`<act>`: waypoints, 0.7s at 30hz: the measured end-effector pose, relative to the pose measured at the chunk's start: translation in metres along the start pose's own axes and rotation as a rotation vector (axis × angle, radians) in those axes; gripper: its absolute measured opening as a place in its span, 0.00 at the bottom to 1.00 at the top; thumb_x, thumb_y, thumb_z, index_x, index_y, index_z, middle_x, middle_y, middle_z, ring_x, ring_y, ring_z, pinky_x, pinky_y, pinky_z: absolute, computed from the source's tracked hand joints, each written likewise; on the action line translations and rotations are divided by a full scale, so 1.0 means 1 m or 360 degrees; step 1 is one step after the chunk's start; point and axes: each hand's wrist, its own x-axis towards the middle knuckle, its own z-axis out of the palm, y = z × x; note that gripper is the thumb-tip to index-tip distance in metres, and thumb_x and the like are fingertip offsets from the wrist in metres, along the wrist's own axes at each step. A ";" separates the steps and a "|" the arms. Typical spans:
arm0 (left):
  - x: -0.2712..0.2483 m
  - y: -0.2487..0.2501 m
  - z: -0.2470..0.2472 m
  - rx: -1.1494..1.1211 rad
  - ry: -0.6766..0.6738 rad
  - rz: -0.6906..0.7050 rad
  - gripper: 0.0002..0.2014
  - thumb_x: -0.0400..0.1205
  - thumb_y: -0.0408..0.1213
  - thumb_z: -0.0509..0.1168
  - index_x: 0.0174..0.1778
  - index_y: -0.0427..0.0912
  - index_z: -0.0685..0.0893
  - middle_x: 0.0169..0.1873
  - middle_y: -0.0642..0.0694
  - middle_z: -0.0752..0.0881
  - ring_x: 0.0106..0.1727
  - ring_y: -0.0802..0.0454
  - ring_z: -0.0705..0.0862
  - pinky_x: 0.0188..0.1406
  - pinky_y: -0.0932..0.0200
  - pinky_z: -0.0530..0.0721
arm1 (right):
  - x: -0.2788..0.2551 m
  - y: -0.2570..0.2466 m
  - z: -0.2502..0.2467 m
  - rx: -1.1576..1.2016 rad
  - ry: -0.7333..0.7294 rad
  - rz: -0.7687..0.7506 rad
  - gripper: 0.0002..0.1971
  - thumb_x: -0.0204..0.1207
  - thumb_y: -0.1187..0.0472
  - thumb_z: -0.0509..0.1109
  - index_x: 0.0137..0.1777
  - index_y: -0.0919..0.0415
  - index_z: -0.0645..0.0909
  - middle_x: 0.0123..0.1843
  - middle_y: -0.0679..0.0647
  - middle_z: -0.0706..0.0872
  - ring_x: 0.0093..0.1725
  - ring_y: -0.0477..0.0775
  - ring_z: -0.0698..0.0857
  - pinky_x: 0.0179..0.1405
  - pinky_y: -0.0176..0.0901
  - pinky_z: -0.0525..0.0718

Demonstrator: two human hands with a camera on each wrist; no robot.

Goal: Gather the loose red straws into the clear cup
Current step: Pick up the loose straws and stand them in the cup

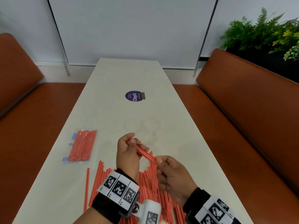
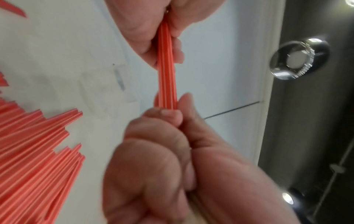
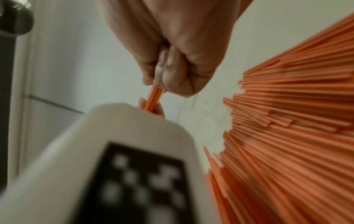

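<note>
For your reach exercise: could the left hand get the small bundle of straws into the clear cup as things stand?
Probably yes. The clear cup stands just beyond the left hand with nothing between them, but the right hand also grips the bundle's other end and would need to let go.

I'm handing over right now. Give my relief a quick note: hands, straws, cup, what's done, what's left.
Left hand and right hand each pinch one end of a small bundle of straws, held above the table.
Clear cup stands just beyond the hands; no straws visible in it.
Loose straws are still heaped near you.
Sealed packet of straws lies to the left.
Left: drop the bundle in, then the heap.
</note>
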 end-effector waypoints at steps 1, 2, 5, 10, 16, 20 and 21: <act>0.001 0.001 0.000 -0.0034 -0.0027 -0.0039 0.13 0.86 0.28 0.50 0.44 0.47 0.76 0.32 0.45 0.77 0.25 0.60 0.83 0.32 0.61 0.87 | 0.002 -0.006 0.000 0.0048 0.0056 -0.0029 0.06 0.82 0.61 0.62 0.47 0.64 0.75 0.25 0.50 0.71 0.19 0.44 0.62 0.15 0.35 0.60; 0.004 0.003 -0.001 -0.0020 -0.0065 -0.0058 0.12 0.86 0.28 0.51 0.44 0.46 0.76 0.34 0.45 0.78 0.30 0.57 0.85 0.35 0.60 0.87 | 0.005 -0.013 0.000 0.0041 0.0093 -0.0063 0.07 0.81 0.62 0.62 0.46 0.65 0.76 0.24 0.50 0.71 0.19 0.44 0.62 0.16 0.35 0.60; 0.022 0.008 -0.005 0.0323 -0.0194 -0.0039 0.09 0.85 0.31 0.55 0.51 0.48 0.77 0.46 0.47 0.82 0.50 0.50 0.84 0.49 0.58 0.86 | 0.021 -0.045 -0.002 -0.0363 0.0222 -0.0236 0.06 0.80 0.63 0.63 0.44 0.64 0.79 0.25 0.49 0.71 0.19 0.43 0.65 0.16 0.34 0.64; 0.080 0.017 -0.005 0.1654 -0.0306 0.0270 0.20 0.83 0.36 0.59 0.72 0.48 0.71 0.70 0.43 0.73 0.70 0.45 0.75 0.73 0.50 0.72 | 0.075 -0.106 -0.008 -0.1422 0.0504 -0.0669 0.05 0.80 0.61 0.64 0.46 0.58 0.81 0.37 0.45 0.80 0.37 0.44 0.77 0.33 0.33 0.73; 0.116 0.011 0.004 0.2479 -0.0541 0.0124 0.19 0.78 0.46 0.67 0.65 0.48 0.79 0.71 0.45 0.75 0.70 0.45 0.76 0.68 0.51 0.75 | 0.129 -0.122 0.003 -0.2159 0.0312 -0.0500 0.11 0.80 0.62 0.64 0.54 0.67 0.84 0.58 0.58 0.87 0.52 0.55 0.83 0.44 0.37 0.78; 0.118 0.008 0.004 0.2586 -0.0533 0.0147 0.12 0.78 0.44 0.67 0.54 0.44 0.83 0.58 0.44 0.83 0.58 0.44 0.83 0.54 0.53 0.79 | 0.149 -0.122 0.016 -0.2538 0.0144 -0.0322 0.16 0.79 0.58 0.66 0.60 0.68 0.82 0.62 0.61 0.86 0.60 0.59 0.84 0.62 0.47 0.82; 0.119 0.008 0.003 0.2605 -0.0529 0.0147 0.11 0.78 0.44 0.67 0.53 0.44 0.83 0.56 0.44 0.83 0.56 0.44 0.83 0.53 0.53 0.79 | 0.152 -0.122 0.017 -0.2515 0.0141 -0.0309 0.18 0.78 0.56 0.67 0.63 0.67 0.79 0.63 0.60 0.85 0.58 0.59 0.84 0.61 0.47 0.81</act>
